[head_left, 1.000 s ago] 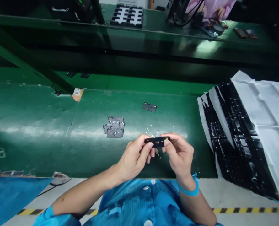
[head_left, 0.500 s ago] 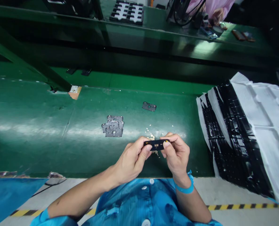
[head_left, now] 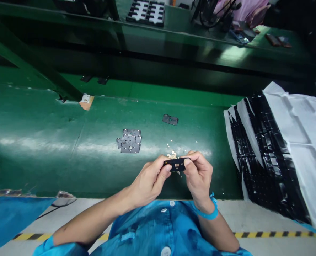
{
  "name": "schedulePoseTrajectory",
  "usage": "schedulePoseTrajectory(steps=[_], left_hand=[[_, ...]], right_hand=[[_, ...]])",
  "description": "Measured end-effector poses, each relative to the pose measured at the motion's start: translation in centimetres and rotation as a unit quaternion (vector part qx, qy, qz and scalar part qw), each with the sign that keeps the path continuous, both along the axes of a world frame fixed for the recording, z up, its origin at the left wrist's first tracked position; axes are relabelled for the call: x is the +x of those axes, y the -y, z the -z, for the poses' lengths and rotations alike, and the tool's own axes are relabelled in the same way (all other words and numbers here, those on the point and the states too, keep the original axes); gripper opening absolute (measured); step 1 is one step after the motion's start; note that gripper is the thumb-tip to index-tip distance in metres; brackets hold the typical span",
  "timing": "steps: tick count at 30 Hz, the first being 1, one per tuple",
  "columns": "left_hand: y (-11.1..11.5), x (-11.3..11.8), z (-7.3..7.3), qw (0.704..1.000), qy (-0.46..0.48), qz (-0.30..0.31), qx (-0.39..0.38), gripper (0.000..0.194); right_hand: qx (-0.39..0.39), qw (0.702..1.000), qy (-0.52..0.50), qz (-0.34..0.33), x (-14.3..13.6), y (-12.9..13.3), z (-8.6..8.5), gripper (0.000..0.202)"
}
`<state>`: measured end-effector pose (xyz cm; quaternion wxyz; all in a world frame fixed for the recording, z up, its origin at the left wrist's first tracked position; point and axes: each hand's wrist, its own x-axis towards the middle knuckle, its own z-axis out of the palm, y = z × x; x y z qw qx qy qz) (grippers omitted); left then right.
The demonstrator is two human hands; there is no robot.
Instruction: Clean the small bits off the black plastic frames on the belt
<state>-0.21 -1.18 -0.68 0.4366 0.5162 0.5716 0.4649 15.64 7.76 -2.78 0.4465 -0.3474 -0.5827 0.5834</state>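
Note:
Between my two hands is a small flat black plate [head_left: 176, 165] with cut-out slots, held over the green bench. My left hand [head_left: 152, 177] pinches its left end between thumb and fingers. At the right end, my right hand [head_left: 198, 174] grips it, the thumb pressed on its face. Beneath and behind the plate lies a scatter of tiny pale pieces [head_left: 171, 155], partly hidden by my hands. A loose pile of similar dark plates [head_left: 130, 142] rests to the left, and a single dark plate [head_left: 170, 119] lies farther back.
On the right stands a stack of black and white plastic trays [head_left: 272, 153]. A green slanted post [head_left: 40, 71] meets the bench at the left. Across the gap, a raised green shelf [head_left: 179, 25] holds a slotted tray [head_left: 146, 12], and another person's hand [head_left: 255, 17] shows there.
The view has shifted slightly. My right thumb has slid a little left over the plate's right end, covering the yellow spot seen there before. Both hands keep their hold.

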Motion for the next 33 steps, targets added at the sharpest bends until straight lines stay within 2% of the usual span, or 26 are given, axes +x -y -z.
schedulePoseTrajectory(steps=[4,12,16,20,24,29,33], left_hand=[[0.1,-0.3,0.6,0.998,0.051,-0.002,-0.025,0.026],[-0.1,-0.1,2.6,0.979,0.182,-0.071,-0.049,0.038],[0.1,0.0,2.8,0.976,0.202,-0.065,-0.055,0.042],[0.2,-0.1,3.1,0.973,0.223,-0.045,-0.030,0.036],[0.1,0.0,3.3,0.972,0.219,-0.073,-0.051,0.035],[0.1,0.6,3.6,0.967,0.217,-0.114,-0.072,0.043],[0.3,0.6,3.8,0.962,0.240,-0.101,-0.082,0.045]], right_hand=[[-0.041,0.999,0.023,-0.007,-0.2,0.5,-0.3,0.021],[0.026,0.999,0.044,-0.004,-1.0,1.7,-0.9,0.011],[0.016,0.998,0.054,0.005,-1.2,1.6,-0.5,0.015],[0.017,0.998,0.061,0.011,-1.2,1.7,-0.2,0.014],[0.029,0.998,0.055,0.004,-1.2,2.0,0.0,0.011],[0.056,0.996,0.069,0.001,-1.2,2.2,0.1,0.009],[0.046,0.997,0.067,0.006,-1.2,2.1,0.2,0.011]])
